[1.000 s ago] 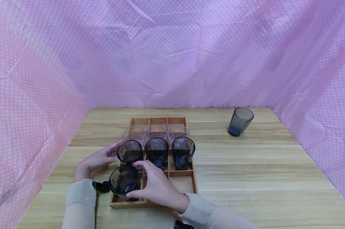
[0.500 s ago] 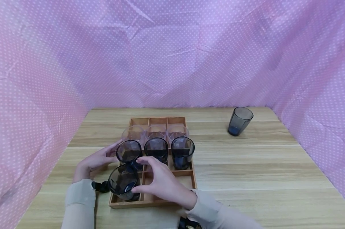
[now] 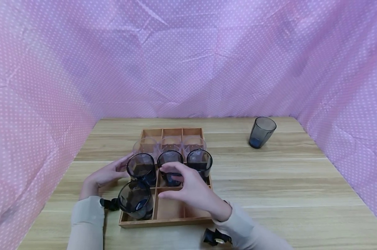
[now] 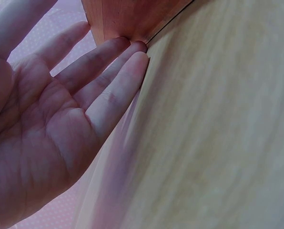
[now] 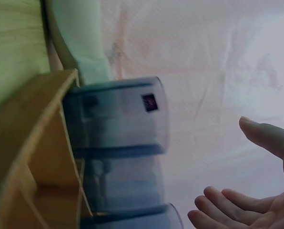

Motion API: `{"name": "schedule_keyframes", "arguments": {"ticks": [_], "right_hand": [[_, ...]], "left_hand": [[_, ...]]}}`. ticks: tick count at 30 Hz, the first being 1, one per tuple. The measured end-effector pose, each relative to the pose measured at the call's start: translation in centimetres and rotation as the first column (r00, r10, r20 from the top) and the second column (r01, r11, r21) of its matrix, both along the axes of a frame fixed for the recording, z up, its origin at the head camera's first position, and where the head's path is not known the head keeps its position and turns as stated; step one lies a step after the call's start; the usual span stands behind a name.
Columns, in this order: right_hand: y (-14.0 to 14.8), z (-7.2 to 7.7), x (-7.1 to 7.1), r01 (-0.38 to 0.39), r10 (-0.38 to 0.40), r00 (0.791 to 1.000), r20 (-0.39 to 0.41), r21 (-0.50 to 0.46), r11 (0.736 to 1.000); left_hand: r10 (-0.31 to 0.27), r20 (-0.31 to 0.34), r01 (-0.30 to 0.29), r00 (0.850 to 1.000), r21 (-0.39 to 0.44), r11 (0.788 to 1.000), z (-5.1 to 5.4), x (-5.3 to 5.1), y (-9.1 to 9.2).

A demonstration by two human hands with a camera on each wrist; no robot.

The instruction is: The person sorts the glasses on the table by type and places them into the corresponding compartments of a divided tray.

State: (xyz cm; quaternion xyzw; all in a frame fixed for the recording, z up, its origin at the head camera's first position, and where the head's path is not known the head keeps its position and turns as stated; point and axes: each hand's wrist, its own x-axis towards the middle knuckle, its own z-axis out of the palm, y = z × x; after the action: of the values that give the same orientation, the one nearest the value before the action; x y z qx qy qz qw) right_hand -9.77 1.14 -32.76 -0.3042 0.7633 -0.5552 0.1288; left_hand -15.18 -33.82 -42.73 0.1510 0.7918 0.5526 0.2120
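A wooden divided box (image 3: 169, 208) holds several glasses. In its front left compartment stands a dark glass (image 3: 136, 201), whose small label shows on a glass (image 5: 127, 114) in the right wrist view. Behind it are three dark glasses in a row: left (image 3: 141, 168), middle (image 3: 169, 159) and right (image 3: 200, 161). My right hand (image 3: 191, 187) is over the front of the box, thumb and fingers spread, holding nothing. My left hand (image 3: 108, 173) lies along the box's left side; in the left wrist view its outstretched fingertips (image 4: 135, 62) touch the box wall (image 4: 127, 19).
Three clear glasses, left (image 3: 146, 146), middle (image 3: 170, 144) and right (image 3: 194, 144), stand further back in the box. One more dark glass (image 3: 261, 132) is on the table (image 3: 285, 184) at the far right. Pink dotted cloth (image 3: 188, 62) hangs around the table.
My right hand has let go of the front left dark glass and moved to the right, its fingers spreading. The left hand and the glasses have stayed in place.
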Motion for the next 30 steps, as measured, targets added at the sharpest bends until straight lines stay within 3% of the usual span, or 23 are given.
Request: {"name": "schedule_keyframes", "arguments": {"ticks": [9,15,30], "right_hand": [[1.8,1.0,-1.0,-0.012,0.012,1.000,0.007,0.005,1.000],[3.1,1.5,-1.9,-0.029,0.030,0.998,-0.062,0.019,0.999],[6.5,2.7,-4.8,0.171,-0.175,0.982,-0.076,-0.055,0.984]], "left_hand": [[0.001,-0.001,-0.001,1.000,-0.011,1.000,0.0,0.0,0.0],[0.003,-0.006,-0.003,1.000,-0.012,1.000,-0.1,0.0,0.0],[-0.007,-0.022,0.007,1.000,-0.005,1.000,-0.2,-0.2,-0.2]]}}
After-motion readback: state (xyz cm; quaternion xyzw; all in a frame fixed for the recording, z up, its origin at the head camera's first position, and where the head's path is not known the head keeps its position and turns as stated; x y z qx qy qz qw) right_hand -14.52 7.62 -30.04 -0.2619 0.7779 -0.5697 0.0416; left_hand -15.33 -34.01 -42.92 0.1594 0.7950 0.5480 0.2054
